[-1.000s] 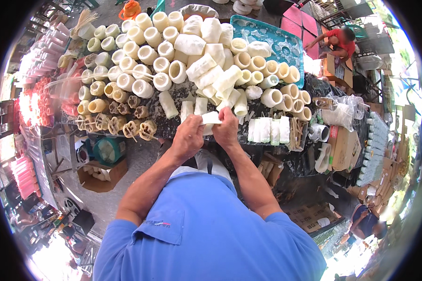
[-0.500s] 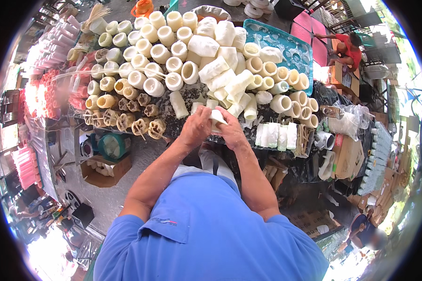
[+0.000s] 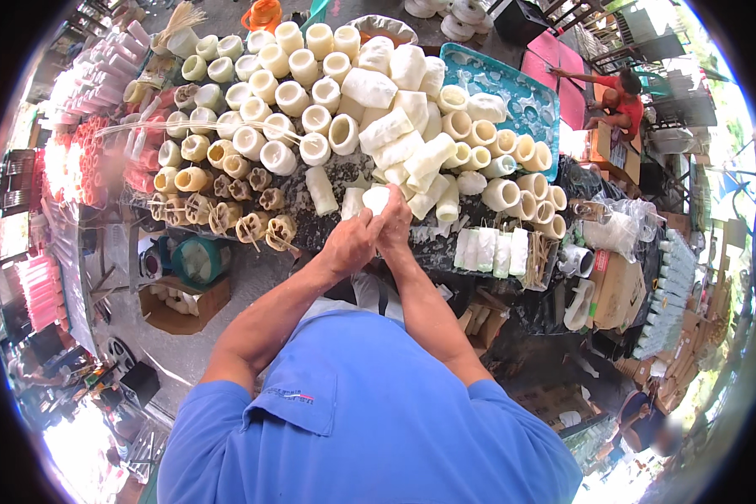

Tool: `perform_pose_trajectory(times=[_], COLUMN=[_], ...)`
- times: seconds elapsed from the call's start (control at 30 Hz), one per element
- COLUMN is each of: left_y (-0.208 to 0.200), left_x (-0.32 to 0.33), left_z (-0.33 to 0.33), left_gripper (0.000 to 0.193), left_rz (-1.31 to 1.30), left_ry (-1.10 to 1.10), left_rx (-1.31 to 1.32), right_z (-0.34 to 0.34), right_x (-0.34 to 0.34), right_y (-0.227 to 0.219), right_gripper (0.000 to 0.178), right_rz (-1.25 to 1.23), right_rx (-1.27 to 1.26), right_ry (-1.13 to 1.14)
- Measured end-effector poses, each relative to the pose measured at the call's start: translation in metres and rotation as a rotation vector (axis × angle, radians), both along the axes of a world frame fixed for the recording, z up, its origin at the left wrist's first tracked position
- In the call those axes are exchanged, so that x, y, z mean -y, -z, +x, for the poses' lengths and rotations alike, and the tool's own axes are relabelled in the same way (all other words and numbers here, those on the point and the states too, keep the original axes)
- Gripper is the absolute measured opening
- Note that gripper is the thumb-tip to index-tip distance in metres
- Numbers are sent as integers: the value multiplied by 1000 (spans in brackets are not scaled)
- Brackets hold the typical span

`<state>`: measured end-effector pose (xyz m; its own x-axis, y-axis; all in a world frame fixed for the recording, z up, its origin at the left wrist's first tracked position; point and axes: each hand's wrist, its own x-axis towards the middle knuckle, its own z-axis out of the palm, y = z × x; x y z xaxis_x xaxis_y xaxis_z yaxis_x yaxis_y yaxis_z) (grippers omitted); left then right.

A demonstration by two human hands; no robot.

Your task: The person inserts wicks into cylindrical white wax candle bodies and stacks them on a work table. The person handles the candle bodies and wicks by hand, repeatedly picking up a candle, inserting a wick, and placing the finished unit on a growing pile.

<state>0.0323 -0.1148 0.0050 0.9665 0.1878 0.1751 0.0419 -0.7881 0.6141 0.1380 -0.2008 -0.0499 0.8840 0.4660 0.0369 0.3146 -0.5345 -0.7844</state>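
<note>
Left hand (image 3: 350, 246) and right hand (image 3: 396, 222) are pressing together, their fingers curling around a white waxy piece (image 3: 376, 199) and pinching it between them. This piece is showing its rounded upper end above the fingers, while its lower part is hiding behind them. Both hands are working over the near edge of a dark bench (image 3: 309, 223) flecked with white crumbs.

Just left of the piece, 1 short white cylinder (image 3: 352, 203) is standing out from behind the left hand; farther left, 1 longer pale cylinder (image 3: 321, 191) is lying at a slight tilt. Beyond the hands, a heap of rough white rolls (image 3: 386, 128) is leaning and overlapping. Hollow cream cups (image 3: 279, 157) are filling the left side of the bench, with brownish flower-shaped cups (image 3: 252, 228) sitting nearest its edge. Right of the hands, upright white rolls (image 3: 487, 249) are lining up beside a bundle of thin sticks (image 3: 536, 262).

Behind the heap, a turquoise tray (image 3: 512, 92) is holding whitish residue. Pink cylinders (image 3: 101, 76) are crowding the far left. Below on the left, a cardboard box (image 3: 189, 321) is holding pale pieces near a teal basin (image 3: 200, 262). At upper right, a person in red (image 3: 630, 109) is stretching an arm over a pink surface (image 3: 559, 63).
</note>
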Motion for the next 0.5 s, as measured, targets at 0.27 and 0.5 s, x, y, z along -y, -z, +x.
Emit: perform_pose_trajectory(times=[0.27, 0.5], left_y=[1, -31], left_x=[-19, -12], left_z=[-7, -7], left_gripper=[18, 28], left_rz=[-251, -126], left_ry=[-177, 11], left_rx=[-128, -48], right_z=[-27, -6], right_x=[12, -7], right_y=[-26, -25], right_gripper=[64, 36], right_rz=[159, 218], right_rx=[-359, -32], right_ry=[-177, 38])
